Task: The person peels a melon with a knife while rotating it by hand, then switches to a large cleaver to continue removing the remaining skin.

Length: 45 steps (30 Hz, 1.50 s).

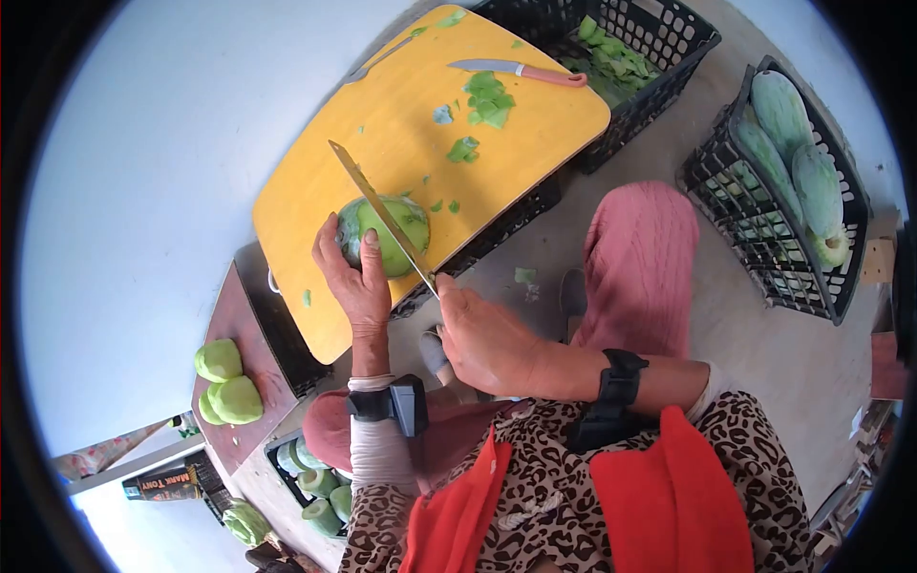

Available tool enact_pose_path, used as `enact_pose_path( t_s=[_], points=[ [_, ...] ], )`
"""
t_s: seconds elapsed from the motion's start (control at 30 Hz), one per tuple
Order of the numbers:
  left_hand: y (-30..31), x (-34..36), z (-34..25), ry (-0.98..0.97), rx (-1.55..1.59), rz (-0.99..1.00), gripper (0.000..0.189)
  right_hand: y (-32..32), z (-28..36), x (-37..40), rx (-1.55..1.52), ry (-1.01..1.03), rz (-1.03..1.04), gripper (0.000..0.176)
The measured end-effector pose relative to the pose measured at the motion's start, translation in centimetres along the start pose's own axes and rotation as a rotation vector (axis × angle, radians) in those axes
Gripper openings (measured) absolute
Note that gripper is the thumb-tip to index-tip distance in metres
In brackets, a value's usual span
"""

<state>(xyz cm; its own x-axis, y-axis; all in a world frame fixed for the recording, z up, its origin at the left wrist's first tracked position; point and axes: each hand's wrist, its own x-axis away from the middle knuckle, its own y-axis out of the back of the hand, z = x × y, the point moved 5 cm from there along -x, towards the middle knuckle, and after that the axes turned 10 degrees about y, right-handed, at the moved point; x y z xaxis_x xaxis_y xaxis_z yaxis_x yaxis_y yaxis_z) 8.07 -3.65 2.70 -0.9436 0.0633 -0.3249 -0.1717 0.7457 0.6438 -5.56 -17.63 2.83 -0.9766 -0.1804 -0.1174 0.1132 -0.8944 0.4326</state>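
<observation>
Yellow cutting board (315, 205): part-peeled green fruit (411, 229) at its near edge, clasped by closed left hand (355, 286). Long knife (368, 196) gripped tight in right hand (487, 339), blade laid across fruit. Slicing judged under way; fingers must be kept clear.

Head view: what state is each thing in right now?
green fruit, partly peeled, on the yellow board, gripped by the left hand.
long knife, held in the right hand, blade across the fruit.
small knife, lying loose on the board.
far crate, holding peelings.
near crate, holding whole fruit.
</observation>
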Motion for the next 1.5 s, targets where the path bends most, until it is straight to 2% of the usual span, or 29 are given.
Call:
enact_pose_path(
  t_s=[0.17,0.47,0.77,0.87,0.97,1.17,1.33,1.5],
  points=[
    [-1.0,1.9,-1.9,0.048,-0.099,-0.086,0.063,0.2,0.2,0.6,-0.040,-0.084,0.045,0.059],
    [-1.5,2.2,-2.3,0.016,-0.135,-0.185,0.059,2.6,-0.1,-1.2,0.184,-0.052,0.085,0.058],
    [-1.6,2.3,-2.1,0.027,-0.101,-0.191,0.061,1.9,-1.6,-1.8,0.148,-0.020,-0.007,0.042],
    [-1.5,2.0,-2.1,0.061,-0.061,-0.168,0.060,2.4,-2.8,-3.6,0.084,-0.104,0.090,0.035],
    [-1.6,2.3,-2.1,0.075,-0.030,-0.164,0.059,2.6,-2.9,-3.1,0.128,-0.009,0.015,0.033],
    [-1.7,2.3,-1.9,0.014,-0.071,-0.204,0.060,3.4,-2.7,-1.4,0.026,-0.094,0.087,0.024],
    [-1.6,2.1,-1.9,0.004,-0.118,-0.208,0.059,2.5,-4.8,-3.7,0.062,-0.119,0.127,0.027],
    [-1.2,2.0,-1.8,-0.005,-0.087,-0.167,0.059,3.4,-4.6,-1.6,0.137,-0.127,0.118,0.023]
  ],
)
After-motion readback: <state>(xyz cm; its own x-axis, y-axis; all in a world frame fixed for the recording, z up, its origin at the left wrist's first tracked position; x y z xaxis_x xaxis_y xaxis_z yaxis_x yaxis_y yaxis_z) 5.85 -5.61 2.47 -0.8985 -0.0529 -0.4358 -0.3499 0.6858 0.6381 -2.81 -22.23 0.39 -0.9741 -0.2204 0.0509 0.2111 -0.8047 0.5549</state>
